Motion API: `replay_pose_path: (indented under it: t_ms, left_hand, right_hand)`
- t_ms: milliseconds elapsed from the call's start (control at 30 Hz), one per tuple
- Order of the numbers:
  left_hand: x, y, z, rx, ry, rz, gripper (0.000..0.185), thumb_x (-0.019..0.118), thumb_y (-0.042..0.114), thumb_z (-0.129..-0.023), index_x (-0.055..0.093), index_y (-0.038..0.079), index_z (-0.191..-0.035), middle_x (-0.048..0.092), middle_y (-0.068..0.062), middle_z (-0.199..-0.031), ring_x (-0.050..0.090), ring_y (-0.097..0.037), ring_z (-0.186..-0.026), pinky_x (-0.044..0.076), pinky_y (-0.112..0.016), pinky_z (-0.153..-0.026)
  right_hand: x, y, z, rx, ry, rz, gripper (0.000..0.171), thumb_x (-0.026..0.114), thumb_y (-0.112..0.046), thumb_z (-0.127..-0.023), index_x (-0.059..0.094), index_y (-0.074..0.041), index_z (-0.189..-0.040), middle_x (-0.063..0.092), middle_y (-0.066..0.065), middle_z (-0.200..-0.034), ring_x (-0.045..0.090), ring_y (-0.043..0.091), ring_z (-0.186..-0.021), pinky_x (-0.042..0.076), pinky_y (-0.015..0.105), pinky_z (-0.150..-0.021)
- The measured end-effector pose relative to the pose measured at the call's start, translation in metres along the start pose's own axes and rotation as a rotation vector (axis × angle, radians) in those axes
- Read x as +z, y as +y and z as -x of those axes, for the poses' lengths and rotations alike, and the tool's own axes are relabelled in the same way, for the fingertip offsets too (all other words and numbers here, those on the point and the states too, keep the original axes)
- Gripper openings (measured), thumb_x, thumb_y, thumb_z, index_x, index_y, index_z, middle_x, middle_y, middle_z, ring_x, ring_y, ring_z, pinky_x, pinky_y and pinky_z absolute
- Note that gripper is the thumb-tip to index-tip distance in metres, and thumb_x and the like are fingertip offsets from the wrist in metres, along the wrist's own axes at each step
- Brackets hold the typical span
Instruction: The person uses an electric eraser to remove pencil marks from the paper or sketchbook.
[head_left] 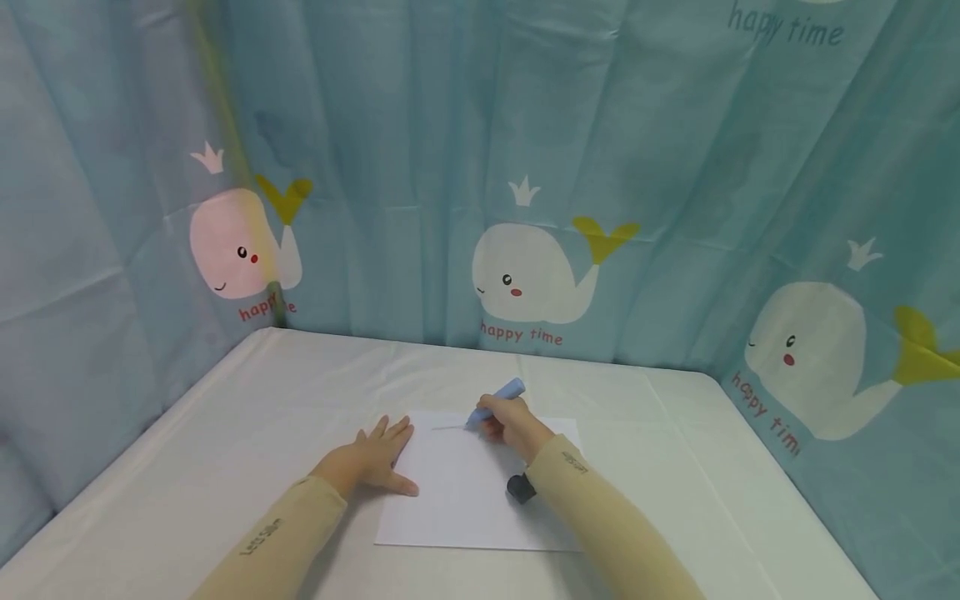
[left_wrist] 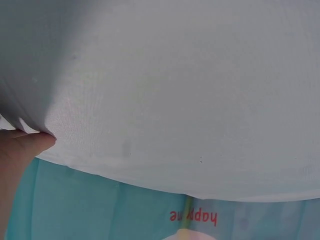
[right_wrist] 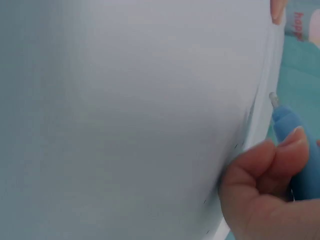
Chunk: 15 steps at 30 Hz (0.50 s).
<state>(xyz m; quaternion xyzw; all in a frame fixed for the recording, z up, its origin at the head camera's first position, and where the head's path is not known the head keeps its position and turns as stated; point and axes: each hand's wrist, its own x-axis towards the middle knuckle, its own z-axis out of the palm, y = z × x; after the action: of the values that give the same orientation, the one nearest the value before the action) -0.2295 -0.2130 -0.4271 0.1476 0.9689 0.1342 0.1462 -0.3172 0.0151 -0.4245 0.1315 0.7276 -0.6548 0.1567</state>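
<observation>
**Hands at work on a white sheet**

Both hands were at the sheet of paper [head_left: 468, 492], which lay flat on the white table [head_left: 247, 400]. Nearest the person, a small black object [head_left: 521, 487] sat on the paper beside the right sleeve [head_left: 600, 517]. At the paper's left edge the left hand [head_left: 371, 462] lay flat, fingers straight and spread, holding nothing. Farther along, over the paper's far part, the right hand [head_left: 510, 425] gripped a blue pen [head_left: 495, 402] in curled fingers, its tip meeting the paper at the end of a faint line [head_left: 448, 427]. Beyond the paper's far edge hung a teal curtain [head_left: 420, 150] printed with white whales [head_left: 532, 273].
</observation>
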Motion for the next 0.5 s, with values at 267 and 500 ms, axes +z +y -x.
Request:
replay_pose_path:
  t_ms: [267,500]
  left_hand:
    - [0.0002,0.0002,0.0008,0.006,0.001,0.011,0.107,0.078,0.056,-0.073,0.031,-0.006,-0.147,0.019,-0.024,-0.157,0.010,-0.052,-0.142,0.014,-0.071,-0.105]
    - [-0.0025,0.0009,0.0022,0.002,-0.007,0.012,0.107,0.078,0.055,-0.074,0.030,-0.006,-0.148,0.019,-0.024,-0.157,0.009,-0.052,-0.142,0.014,-0.071,-0.105]
  right_hand:
    - [0.0056,-0.0022,-0.0020,0.008,0.092,0.077,0.035,0.070,-0.013,-0.081,0.054,0.005,-0.106,0.057,0.004,-0.062,0.051,0.011,-0.051,0.043,0.023,-0.051]
    - [0.0072,-0.0034,-0.0013,0.007,0.066,0.100,0.034,0.070,-0.012,-0.082,0.053,0.005,-0.105,0.057,0.005,-0.062,0.050,0.011,-0.051,0.043,0.022,-0.051]
